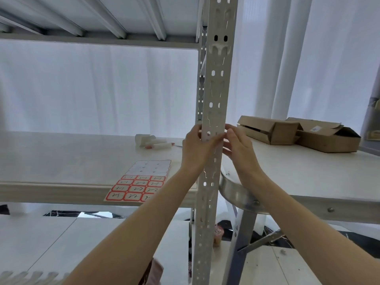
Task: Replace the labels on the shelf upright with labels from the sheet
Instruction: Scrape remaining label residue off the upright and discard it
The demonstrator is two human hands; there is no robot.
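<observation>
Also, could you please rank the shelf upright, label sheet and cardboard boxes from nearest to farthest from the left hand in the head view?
1. The shelf upright: the left hand grips it.
2. The label sheet, down to the left.
3. The cardboard boxes, far off to the right.

The post (213, 99) stands at the front right corner of the shelf (61, 157). The left hand (195, 149) holds the post from the left. The right hand (240, 149) touches it from the right. The sheet of labels (141, 182) lies on the shelf at its front edge, left of the post. Small rolls (152, 141) lie behind the sheet. Right of the post is the bench (308, 177). A box (267, 129) sits near its back edge, with a second box (327, 136) just beside it on the right.
</observation>
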